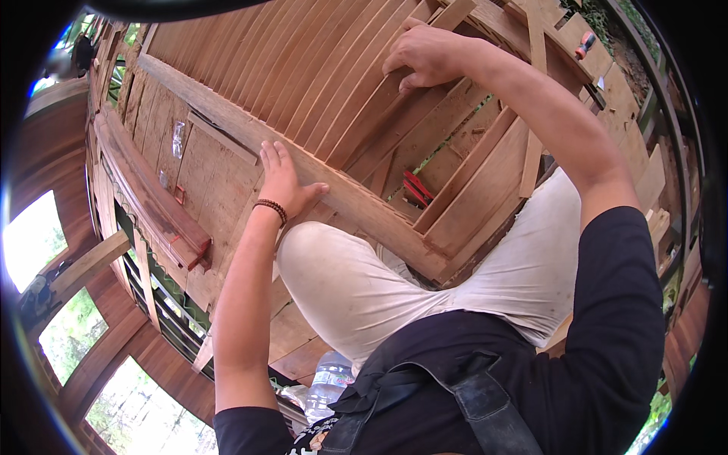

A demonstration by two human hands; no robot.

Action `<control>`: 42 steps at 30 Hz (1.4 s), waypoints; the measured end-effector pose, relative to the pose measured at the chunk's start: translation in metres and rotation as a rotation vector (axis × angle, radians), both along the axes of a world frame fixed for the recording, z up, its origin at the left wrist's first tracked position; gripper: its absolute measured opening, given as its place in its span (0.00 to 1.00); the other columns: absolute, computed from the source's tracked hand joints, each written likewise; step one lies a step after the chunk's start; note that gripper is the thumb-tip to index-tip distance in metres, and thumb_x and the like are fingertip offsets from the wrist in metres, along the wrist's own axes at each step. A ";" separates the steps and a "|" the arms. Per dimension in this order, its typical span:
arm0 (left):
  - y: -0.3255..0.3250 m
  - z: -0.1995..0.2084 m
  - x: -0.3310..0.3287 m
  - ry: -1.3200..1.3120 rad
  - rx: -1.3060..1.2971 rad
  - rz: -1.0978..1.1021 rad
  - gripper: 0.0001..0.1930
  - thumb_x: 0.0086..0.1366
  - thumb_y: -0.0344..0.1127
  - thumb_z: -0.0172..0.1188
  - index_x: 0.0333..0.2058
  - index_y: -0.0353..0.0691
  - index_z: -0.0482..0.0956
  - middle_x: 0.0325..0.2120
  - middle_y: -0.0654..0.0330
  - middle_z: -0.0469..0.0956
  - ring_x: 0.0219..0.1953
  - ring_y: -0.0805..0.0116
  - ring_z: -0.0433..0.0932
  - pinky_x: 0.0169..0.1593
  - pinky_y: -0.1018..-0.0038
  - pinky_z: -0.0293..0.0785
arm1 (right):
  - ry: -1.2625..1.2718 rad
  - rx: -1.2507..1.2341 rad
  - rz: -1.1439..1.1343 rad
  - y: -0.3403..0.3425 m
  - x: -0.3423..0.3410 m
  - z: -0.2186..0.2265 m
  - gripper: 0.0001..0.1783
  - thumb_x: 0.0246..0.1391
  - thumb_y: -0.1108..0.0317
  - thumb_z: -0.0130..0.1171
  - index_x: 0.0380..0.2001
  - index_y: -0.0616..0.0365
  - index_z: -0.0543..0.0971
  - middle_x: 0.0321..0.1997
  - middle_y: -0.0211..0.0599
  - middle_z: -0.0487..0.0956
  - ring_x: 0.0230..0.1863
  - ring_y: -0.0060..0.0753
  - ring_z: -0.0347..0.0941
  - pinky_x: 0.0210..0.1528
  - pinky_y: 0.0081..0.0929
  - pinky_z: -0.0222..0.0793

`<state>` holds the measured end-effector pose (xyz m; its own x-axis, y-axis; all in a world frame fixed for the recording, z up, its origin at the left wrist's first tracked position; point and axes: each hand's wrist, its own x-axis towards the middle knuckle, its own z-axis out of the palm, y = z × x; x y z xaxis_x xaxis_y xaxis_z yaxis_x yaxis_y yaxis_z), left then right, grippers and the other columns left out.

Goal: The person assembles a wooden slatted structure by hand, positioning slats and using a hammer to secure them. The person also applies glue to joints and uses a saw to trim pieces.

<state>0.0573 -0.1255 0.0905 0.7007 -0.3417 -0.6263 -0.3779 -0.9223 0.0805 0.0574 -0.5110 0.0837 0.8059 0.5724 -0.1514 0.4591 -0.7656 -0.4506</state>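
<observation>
A wooden louvre frame lies in front of me, with several thin brown slats (262,68) set side by side in it. My left hand (284,182) rests on the frame's near rail (364,203), its fingers stretched and thumb spread. At the right end of the row, my right hand (431,57) has its fingers curled over the top of a wooden slat (362,121). Its fingertips are partly hidden. Right of that slat the frame is unfilled, and a red-handled tool (415,188) lies inside the gap.
A curved, dark reddish wooden piece (155,193) lies on the planks to the left. A screwdriver (585,45) is at the far right. My legs in pale trousers (341,280) straddle the frame's near corner, with a plastic bottle (327,387) by my left side.
</observation>
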 end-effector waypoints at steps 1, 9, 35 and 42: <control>0.001 -0.001 0.000 -0.006 -0.002 -0.004 0.72 0.52 0.57 0.79 0.72 0.17 0.34 0.74 0.24 0.30 0.78 0.32 0.29 0.80 0.55 0.40 | 0.004 0.005 0.002 0.000 0.001 -0.001 0.22 0.51 0.58 0.73 0.48 0.54 0.85 0.38 0.38 0.85 0.47 0.41 0.80 0.66 0.42 0.56; 0.006 -0.007 -0.001 -0.045 -0.005 -0.041 0.71 0.52 0.56 0.79 0.72 0.17 0.35 0.73 0.21 0.32 0.78 0.30 0.32 0.79 0.55 0.42 | -0.021 -0.012 0.070 0.002 0.016 -0.020 0.23 0.50 0.49 0.72 0.48 0.47 0.86 0.39 0.39 0.87 0.49 0.43 0.82 0.64 0.46 0.60; -0.027 -0.004 0.043 0.082 0.505 -0.140 0.83 0.40 0.74 0.77 0.72 0.16 0.33 0.75 0.29 0.32 0.79 0.41 0.30 0.80 0.60 0.38 | -0.038 0.242 -1.786 -0.082 -0.467 -0.142 0.15 0.58 0.58 0.59 0.38 0.61 0.81 0.39 0.56 0.82 0.43 0.60 0.79 0.47 0.52 0.74; -0.075 0.021 0.034 -0.130 0.011 -0.088 0.51 0.61 0.62 0.68 0.68 0.23 0.62 0.68 0.32 0.63 0.71 0.41 0.63 0.72 0.59 0.62 | 0.295 0.080 -1.811 -0.018 -0.517 -0.190 0.19 0.66 0.58 0.50 0.49 0.63 0.77 0.51 0.56 0.80 0.50 0.59 0.77 0.51 0.50 0.73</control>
<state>0.0909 -0.2004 0.1111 0.7438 -0.3989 -0.5363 -0.4635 -0.8859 0.0161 -0.4592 -0.5289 -0.1065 0.3246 -0.8546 -0.4054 -0.9002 -0.1476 -0.4096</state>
